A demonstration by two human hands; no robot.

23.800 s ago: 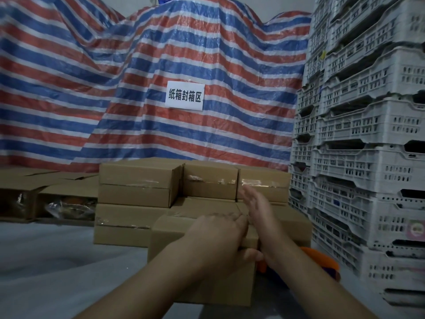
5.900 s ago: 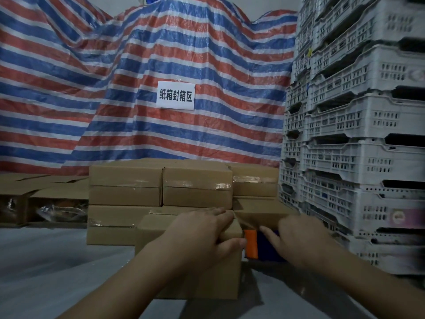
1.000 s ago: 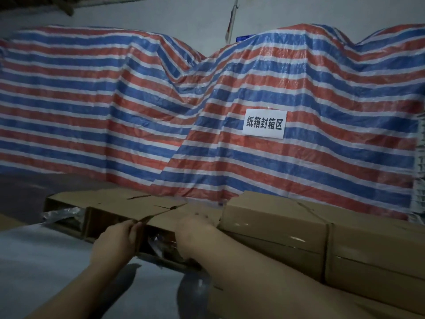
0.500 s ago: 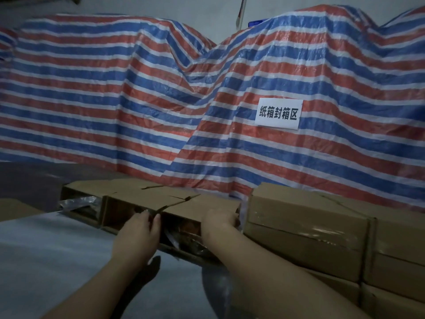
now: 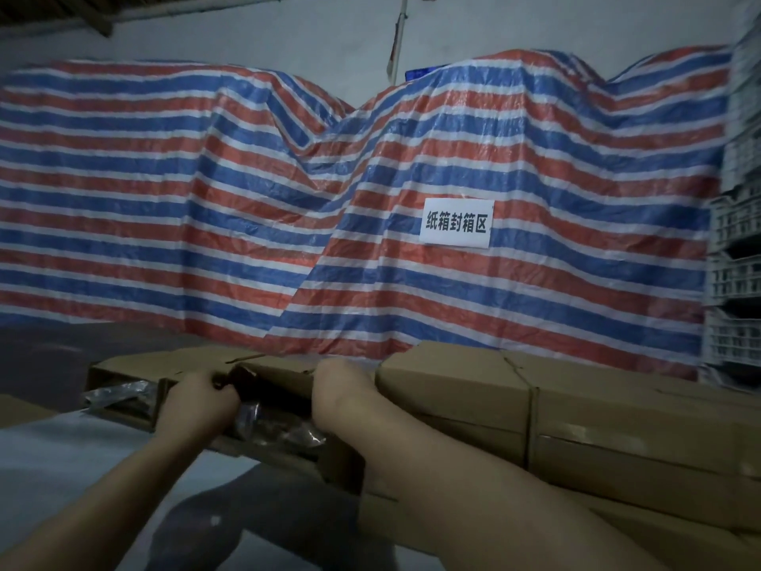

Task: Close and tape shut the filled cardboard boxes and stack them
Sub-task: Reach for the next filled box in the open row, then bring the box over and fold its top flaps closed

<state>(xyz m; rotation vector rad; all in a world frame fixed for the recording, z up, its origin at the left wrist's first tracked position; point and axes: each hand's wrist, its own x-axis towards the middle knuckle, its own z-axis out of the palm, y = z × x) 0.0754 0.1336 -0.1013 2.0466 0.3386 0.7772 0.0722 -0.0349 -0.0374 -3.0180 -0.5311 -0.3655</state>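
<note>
Open cardboard box point(image 5: 284, 381), left hand point(image 5: 197, 401) and right hand point(image 5: 341, 389) gripping its sides

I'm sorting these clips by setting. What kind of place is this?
Probably a warehouse packing area. A paper sign on a striped tarpaulin reads "carton sealing area", taped cardboard boxes are stacked on the right, and white plastic crates are piled at the far right edge.

An open brown cardboard box point(image 5: 284, 389) is lying on its side with crinkled plastic-wrapped contents point(image 5: 280, 430) showing at its mouth. Just to its right, taped boxes point(image 5: 576, 426) are sitting stacked in tiers.
</note>
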